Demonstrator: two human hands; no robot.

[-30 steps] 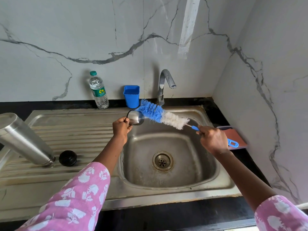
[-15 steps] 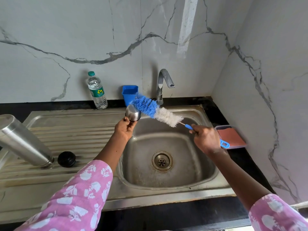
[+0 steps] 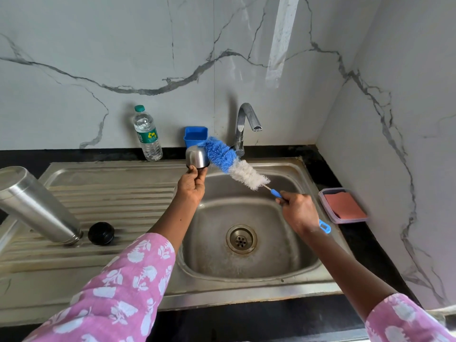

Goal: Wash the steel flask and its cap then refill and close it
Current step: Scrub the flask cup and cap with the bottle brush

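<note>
Brush (image 3: 223,157) tip is partly hiding behind the cap (image 3: 196,157). Left hand (image 3: 191,188) is pinching the cap rim-down; right hand (image 3: 299,211) is gripping the brush handle.

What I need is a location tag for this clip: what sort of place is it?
Probably a home kitchen: a steel sink with draining board, a tap behind it, and a bottle brush at a flask cap.

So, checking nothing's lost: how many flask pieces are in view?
3: steel flask body tilted on the drainboard, black stopper beside it, steel cap in the left hand. None seems hidden.
</note>
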